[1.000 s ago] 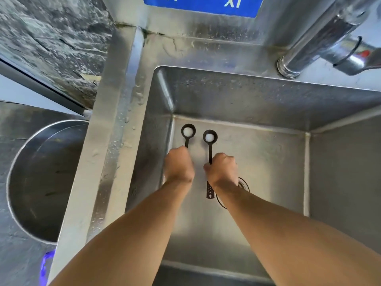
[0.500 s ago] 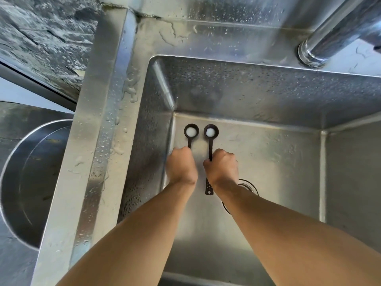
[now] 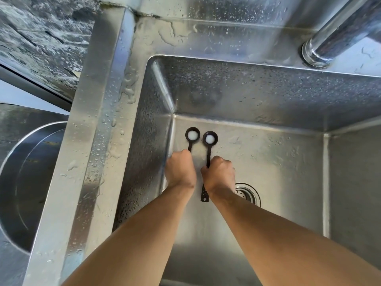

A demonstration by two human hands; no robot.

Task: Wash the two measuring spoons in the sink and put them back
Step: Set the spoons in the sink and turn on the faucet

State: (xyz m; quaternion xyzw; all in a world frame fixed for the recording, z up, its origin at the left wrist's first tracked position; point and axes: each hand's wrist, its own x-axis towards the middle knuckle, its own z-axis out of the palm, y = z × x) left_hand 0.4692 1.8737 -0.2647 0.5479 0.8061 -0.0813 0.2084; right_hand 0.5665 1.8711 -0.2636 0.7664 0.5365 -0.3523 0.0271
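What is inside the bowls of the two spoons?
Each bowl, left spoon and right spoon, holds a whitish patch; liquid or powder cannot be told. The hands cover the mid-handles.

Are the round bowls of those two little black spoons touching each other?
Apart. The head view shows a thin strip of steel sink floor between the left spoon's bowl and the right spoon's bowl; each is held by its own hand.
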